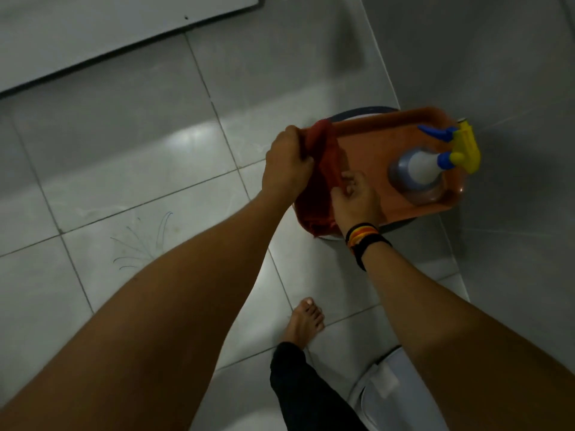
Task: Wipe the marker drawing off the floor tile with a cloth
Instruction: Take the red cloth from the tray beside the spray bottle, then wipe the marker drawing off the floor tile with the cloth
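Both hands' grip clamped on red cloth [323,157], left hand [287,163] above right hand [353,200]; marker drawing [140,244] lies lower-left, nearer the left hand.

pale grey glossy square floor tiles [130,169] with thin grout lines; a white dark-edged flat board [93,32] lies top left.

Spray bottle [426,169] on tray [373,144]
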### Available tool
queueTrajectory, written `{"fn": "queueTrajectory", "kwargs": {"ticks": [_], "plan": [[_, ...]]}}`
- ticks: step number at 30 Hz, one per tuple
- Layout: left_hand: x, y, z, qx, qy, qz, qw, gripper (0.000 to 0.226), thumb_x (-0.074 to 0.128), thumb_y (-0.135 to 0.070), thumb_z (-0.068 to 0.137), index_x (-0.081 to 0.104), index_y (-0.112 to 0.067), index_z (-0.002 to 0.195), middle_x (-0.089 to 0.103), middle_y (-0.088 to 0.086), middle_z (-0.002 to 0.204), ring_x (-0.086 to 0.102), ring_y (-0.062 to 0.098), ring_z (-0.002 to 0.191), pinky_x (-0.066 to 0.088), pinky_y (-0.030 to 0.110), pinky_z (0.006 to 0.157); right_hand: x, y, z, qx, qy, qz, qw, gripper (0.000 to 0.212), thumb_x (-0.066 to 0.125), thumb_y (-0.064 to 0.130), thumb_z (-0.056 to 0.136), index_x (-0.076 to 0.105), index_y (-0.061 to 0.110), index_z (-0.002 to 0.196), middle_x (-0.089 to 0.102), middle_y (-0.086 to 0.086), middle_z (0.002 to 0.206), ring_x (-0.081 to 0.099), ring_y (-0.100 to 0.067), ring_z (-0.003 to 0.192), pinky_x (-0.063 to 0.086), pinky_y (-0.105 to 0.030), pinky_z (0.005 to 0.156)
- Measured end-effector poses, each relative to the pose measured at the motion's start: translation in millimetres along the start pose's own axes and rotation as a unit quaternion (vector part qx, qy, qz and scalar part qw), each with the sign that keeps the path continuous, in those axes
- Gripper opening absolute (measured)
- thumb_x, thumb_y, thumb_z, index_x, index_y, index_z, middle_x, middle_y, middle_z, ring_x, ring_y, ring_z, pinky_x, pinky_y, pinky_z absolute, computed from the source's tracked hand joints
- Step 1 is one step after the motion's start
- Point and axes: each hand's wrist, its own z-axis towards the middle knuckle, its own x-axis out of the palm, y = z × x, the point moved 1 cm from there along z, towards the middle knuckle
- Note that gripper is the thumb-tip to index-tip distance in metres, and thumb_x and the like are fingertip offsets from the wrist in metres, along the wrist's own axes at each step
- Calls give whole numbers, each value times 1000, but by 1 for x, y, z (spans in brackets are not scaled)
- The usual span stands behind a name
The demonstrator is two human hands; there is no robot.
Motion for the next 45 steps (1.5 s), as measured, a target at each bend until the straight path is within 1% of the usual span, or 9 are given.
{"fn": "queueTrajectory", "kwargs": {"ticks": [6,14,19,22,29,33,36,40,45], "plan": [[-108,64,-62,-116,-55,-249,960,58,73,-5,92,55,-8,147,68,6,113,71,20,94,64,33,86,39,47,-65,-57,2,34,998,26,65,14,97,72,12,122,68,-13,119,64,-24,107,52,-32,95],[-195,260,-203,-317,9,-417,852,31,75,7,87,72,-8,115,78,6,90,76,25,81,66,30,63,166,30,-196,-7,101,31,994,43,79,7,84,65,17,125,63,6,91,61,-3,76,53,-14,73],[-167,388,-297,-413,9,-438,798,67,85,5,83,52,-9,140,66,11,129,72,31,108,64,33,73,257,-32,-259,21,142,-35,989,48,82,10,84,64,15,127,56,16,85,56,3,73,47,-4,63],[-124,441,-331,-432,-4,-483,762,65,87,0,83,59,-8,142,72,10,125,74,28,101,64,29,71,302,-66,-269,14,152,-75,985,48,85,13,82,63,15,124,64,2,94,64,-20,84,57,-29,83],[-16,505,-328,-448,33,-559,697,24,87,-8,86,76,-17,104,84,-5,84,81,9,71,67,24,68,377,-119,-228,-78,102,-149,981,29,81,12,83,70,13,110,71,-2,99,65,-19,92,58,-35,94],[21,533,-308,-438,57,-366,819,31,77,-37,96,72,-10,81,77,11,86,70,23,71,57,32,70,426,-140,-212,-174,110,-232,951,46,62,26,100,58,18,144,52,-10,156,45,-29,146,27,-46,126],[17,560,-303,-351,-95,-103,926,42,52,-42,109,69,-12,85,70,6,83,70,27,81,57,36,76,454,-174,-230,-179,132,-308,925,70,44,46,106,21,18,165,4,-9,176,3,-30,162,3,-56,130],[-10,622,-278,-188,-265,70,943,36,46,-22,111,67,-11,136,64,13,143,58,33,135,42,43,114,480,-223,-242,-157,117,-412,890,77,27,55,108,-6,17,167,-14,-13,174,-12,-34,161,0,-62,129],[-48,701,-232,-128,-295,198,926,57,33,-24,115,29,-7,170,21,18,179,18,35,168,12,52,136,538,-219,-243,-293,46,-421,857,70,23,51,107,9,18,167,4,-13,175,7,-38,161,11,-65,127]]}}
